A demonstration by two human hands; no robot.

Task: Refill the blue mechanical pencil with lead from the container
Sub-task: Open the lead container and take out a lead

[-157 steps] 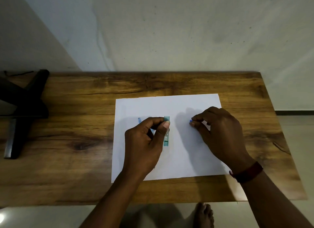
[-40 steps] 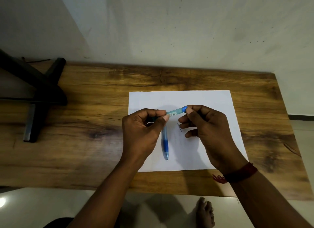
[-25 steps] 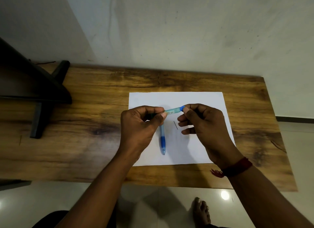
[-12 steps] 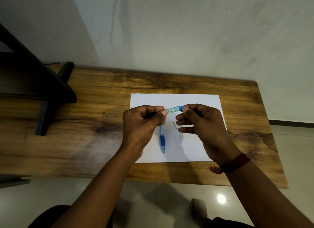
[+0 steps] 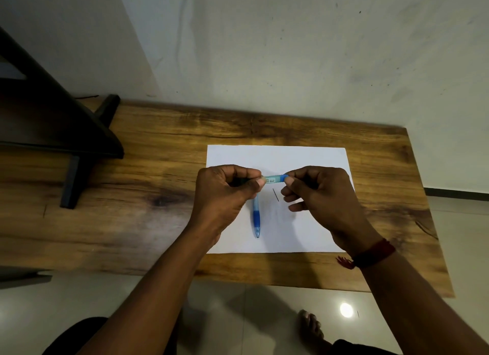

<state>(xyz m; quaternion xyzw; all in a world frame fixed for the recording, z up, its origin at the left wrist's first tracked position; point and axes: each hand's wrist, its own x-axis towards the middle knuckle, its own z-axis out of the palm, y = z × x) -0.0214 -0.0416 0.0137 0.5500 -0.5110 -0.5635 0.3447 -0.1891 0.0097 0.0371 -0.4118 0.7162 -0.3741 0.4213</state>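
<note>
A small teal lead container (image 5: 274, 179) is held level above a white sheet of paper (image 5: 312, 159). My left hand (image 5: 225, 196) pinches its left end. My right hand (image 5: 322, 196) pinches the blue cap (image 5: 284, 178) at its right end with thumb and forefinger. The blue mechanical pencil (image 5: 256, 217) lies on the paper below my left hand, tip toward me, its upper end hidden by my fingers. One thin dark lead (image 5: 275, 195) lies loose on the paper between my hands.
The paper rests on a wooden table (image 5: 132, 209) against a pale wall. A dark wooden stand (image 5: 66, 143) occupies the table's left end. The table's front edge runs just below my wrists, with tiled floor and a bare foot (image 5: 313, 328) beneath.
6.3 s ago the container lay on the paper under my left hand; both hands now hold it lifted. In the last second the hands barely move; the view shifts slightly.
</note>
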